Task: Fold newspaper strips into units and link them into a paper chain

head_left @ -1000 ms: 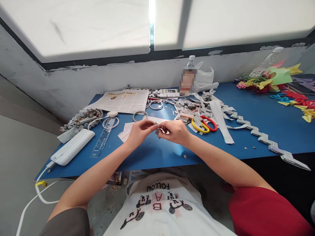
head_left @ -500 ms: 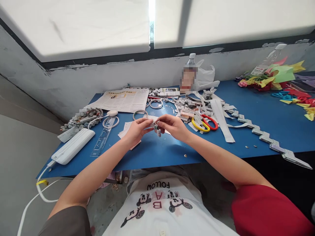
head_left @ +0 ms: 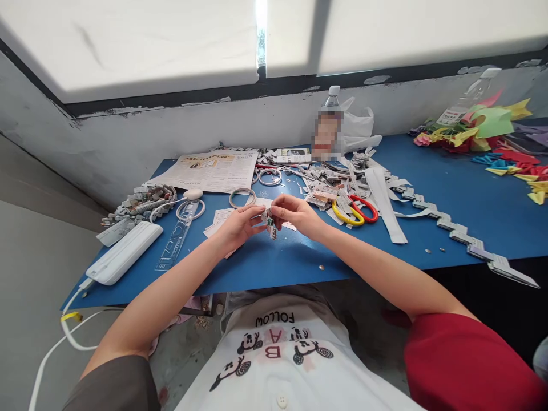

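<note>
From my remote station, through the head view, I find the left hand grasping a small folded piece of grey-and-white printed paper between thumb and fingers, its other fingers loosely curved. I find the right hand pinching the same piece near its upper end, with the rest of the fingers bent inward. The piece is located between the two hands, its lower end hanging below the fingertips, above a blue flat-topped table. Beneath and just beside the left hand I record flat white printed paper slips; near it, on the far side, lies a thin round pale ring. Farther left of that hand I note a clear plastic stencil ruler, a long white rounded case with a cable attached, and a bundle of interlocked folded paper. Ahead of the left hand, well apart, lies a spread newspaper sheet. To the right of the right hand I log scissors with yellow and red loop handles, beside a loose heap of cut printed paper strips. Past these are a broad white paper band and, farthest from the right hand of the three, a zigzag chain of folded paper
</note>
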`<state>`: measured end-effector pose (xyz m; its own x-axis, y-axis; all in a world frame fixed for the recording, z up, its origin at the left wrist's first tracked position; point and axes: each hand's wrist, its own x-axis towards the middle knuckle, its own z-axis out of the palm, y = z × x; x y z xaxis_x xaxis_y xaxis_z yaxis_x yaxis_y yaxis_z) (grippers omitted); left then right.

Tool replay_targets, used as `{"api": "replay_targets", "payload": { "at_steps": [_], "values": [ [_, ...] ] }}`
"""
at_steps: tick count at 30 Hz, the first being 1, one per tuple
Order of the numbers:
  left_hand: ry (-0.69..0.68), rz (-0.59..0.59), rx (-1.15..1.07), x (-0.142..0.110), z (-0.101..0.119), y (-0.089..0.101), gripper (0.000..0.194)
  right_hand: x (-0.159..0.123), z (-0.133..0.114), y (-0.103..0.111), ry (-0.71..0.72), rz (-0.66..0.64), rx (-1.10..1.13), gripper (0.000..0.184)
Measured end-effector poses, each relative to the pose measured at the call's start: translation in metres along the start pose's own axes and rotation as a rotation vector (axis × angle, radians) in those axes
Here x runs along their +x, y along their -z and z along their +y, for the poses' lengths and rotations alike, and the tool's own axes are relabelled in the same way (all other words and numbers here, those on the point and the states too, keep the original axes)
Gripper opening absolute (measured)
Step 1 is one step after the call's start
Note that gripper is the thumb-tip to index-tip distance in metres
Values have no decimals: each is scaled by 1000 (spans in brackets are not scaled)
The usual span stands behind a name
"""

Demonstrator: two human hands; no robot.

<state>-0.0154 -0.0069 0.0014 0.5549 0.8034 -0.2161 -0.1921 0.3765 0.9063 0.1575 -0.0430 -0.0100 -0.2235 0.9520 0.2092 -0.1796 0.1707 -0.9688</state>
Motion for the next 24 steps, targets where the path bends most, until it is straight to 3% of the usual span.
{"api": "replay_targets", "payload": {
  "at_steps": [4, 9, 16, 24],
  "values": [
    [9, -15, -1, 0, -1, -1, 21, -2, -1, -3, 9, -14, -20, 43],
    [-106, 57, 140, -2, 1, -2, 23, -6, 0, -6, 88, -2, -198, 34],
    [29, -73, 115, 0, 5, 2, 19, -7, -2, -5, 92, -17, -230, 25],
    [140, -104, -10, 7, 3, 7, 14, -7, -6, -6, 108, -25, -265, 16]
  ]
}}
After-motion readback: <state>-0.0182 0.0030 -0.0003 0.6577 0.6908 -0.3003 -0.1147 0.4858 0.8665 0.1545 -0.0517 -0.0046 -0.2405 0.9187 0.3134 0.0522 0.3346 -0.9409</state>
